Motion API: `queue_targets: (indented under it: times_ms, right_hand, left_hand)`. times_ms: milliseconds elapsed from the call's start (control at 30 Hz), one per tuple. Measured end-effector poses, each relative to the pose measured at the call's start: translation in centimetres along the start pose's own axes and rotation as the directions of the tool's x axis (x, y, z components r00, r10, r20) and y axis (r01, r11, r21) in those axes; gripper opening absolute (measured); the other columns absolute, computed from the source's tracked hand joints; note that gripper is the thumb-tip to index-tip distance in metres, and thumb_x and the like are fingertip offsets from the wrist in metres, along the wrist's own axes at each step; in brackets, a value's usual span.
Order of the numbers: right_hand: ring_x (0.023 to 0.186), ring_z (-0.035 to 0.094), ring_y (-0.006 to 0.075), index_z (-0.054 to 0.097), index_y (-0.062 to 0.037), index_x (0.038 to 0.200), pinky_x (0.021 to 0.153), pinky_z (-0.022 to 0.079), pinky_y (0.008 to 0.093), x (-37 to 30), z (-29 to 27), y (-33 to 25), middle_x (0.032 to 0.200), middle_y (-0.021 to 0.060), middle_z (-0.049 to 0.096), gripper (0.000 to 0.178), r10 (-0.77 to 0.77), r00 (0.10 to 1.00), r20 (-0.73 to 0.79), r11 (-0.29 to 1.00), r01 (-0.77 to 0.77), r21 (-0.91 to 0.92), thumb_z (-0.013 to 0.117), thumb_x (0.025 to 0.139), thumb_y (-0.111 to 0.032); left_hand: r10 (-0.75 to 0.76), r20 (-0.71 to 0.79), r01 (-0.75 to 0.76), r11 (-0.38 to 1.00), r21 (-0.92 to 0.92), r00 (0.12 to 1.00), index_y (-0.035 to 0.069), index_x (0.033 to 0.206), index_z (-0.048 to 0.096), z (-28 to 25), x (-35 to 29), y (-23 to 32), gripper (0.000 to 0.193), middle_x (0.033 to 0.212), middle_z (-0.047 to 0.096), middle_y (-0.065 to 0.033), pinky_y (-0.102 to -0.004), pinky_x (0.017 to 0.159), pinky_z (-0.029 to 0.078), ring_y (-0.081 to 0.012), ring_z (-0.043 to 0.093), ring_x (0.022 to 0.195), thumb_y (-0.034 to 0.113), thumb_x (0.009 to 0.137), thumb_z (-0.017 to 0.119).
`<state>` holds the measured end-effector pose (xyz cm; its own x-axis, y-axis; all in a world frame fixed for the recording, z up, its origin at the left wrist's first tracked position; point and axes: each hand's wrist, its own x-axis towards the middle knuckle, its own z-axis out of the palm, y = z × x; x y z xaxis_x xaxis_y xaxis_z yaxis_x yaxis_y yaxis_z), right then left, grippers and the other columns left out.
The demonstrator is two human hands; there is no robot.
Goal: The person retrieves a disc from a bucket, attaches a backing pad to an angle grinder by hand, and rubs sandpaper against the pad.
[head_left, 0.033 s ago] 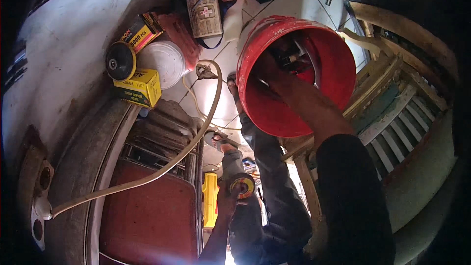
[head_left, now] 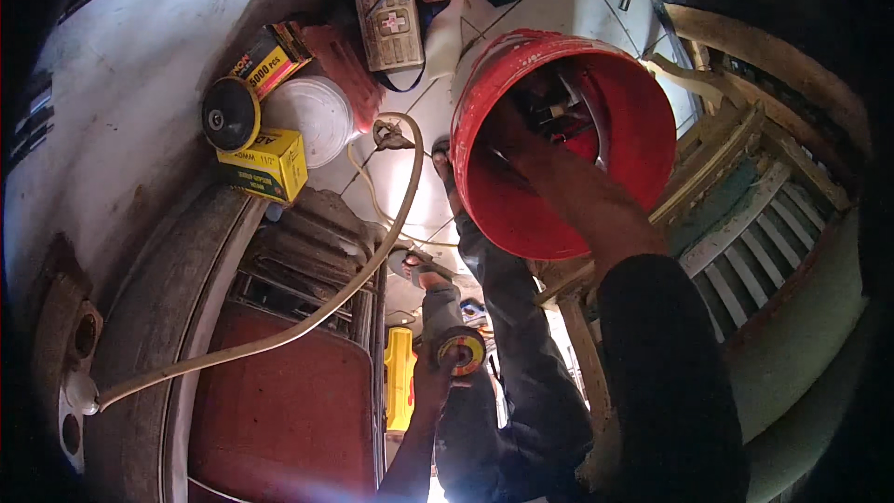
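A small grinding disc (head_left: pixel 463 351) with a dark rim and a yellow and red label is held low in front of my legs by my left hand (head_left: pixel 433 380), whose fingers close round its side. My right hand (head_left: pixel 512 130) reaches deep into a red bucket (head_left: pixel 526 233) that tilts with its mouth toward me. Dark and metal items (head_left: pixel 559 112) lie in the bucket around that hand. Shadow hides my right fingers, so what they touch does not show.
A pale cable (head_left: pixel 372 265) arches from a wall socket (head_left: pixel 82 393) across a red-brown folded chair (head_left: pixel 279 410). Boxes, including a yellow one (head_left: pixel 270 165), and a white lid (head_left: pixel 312 121) stand along the left wall. A wooden slatted seat (head_left: pixel 736 251) stands right of the bucket.
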<state>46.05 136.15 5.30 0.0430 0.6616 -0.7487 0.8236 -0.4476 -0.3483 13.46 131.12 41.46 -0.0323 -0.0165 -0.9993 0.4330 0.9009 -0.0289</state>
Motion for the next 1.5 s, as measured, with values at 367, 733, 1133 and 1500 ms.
queue_targets:
  times_ms: [367, 733, 1133, 1500]
  right_hand:
    - [0.114, 0.061, 0.0373, 0.063, -0.0081, 0.129, 0.100, 0.050, 0.0489, -5.0, -1.0, 0.2, 0.128, 0.0197, 0.062, 0.043, -0.112, 0.994, 0.004, 0.973, 0.111, -0.202, 0.060, 0.091, -0.029]
    - [0.111, 0.063, 0.0374, 0.060, -0.0045, 0.134, 0.093, 0.054, 0.0486, -14.7, -17.2, 3.1, 0.124, 0.0224, 0.063, 0.052, -0.211, 0.950, 0.231, 0.977, 0.195, 0.089, 0.068, 0.088, -0.027]
    - [0.104, 0.066, 0.0246, 0.059, -0.0033, 0.136, 0.084, 0.058, 0.0390, -17.7, -23.9, 8.0, 0.120, 0.0137, 0.068, 0.055, -0.013, 0.871, 0.490, 0.527, -0.411, 0.744, 0.072, 0.089, -0.030]
    - [0.072, 0.064, 0.0192, 0.076, -0.0076, 0.111, 0.062, 0.050, 0.0341, -18.7, -22.3, 6.0, 0.088, 0.0093, 0.071, 0.050, 0.038, 0.790, 0.612, 0.885, -0.311, 0.346, 0.077, 0.082, -0.048]
  left_hand:
    - [0.013, 0.014, -0.012, 0.999, -0.052, 1.000, 0.004, 0.130, 0.048, 0.3, 0.4, 0.1, 0.042, 0.121, 0.060, -0.0124, -0.0427, 0.061, 0.067, -0.0274, 0.068, 0.100, 0.023, 0.097, 0.065]
    - [0.097, -0.002, -0.097, 0.994, -0.042, 0.995, 0.003, 0.130, 0.048, 0.1, -1.3, 1.4, 0.043, 0.122, 0.059, -0.0160, -0.0427, 0.061, 0.067, -0.0307, 0.069, 0.099, 0.021, 0.096, 0.066]
    - [0.115, 0.037, -0.111, 0.990, -0.089, 0.993, 0.006, 0.138, 0.045, 2.4, -0.9, 2.3, 0.050, 0.124, 0.060, -0.0160, -0.0405, 0.059, 0.067, -0.0304, 0.069, 0.102, 0.020, 0.096, 0.066]
    - [0.113, 0.127, -0.106, 0.993, -0.060, 0.985, 0.005, 0.132, 0.048, 3.3, -2.0, 4.2, 0.047, 0.122, 0.061, -0.0137, -0.0368, 0.061, 0.066, -0.0255, 0.068, 0.103, 0.027, 0.096, 0.067]
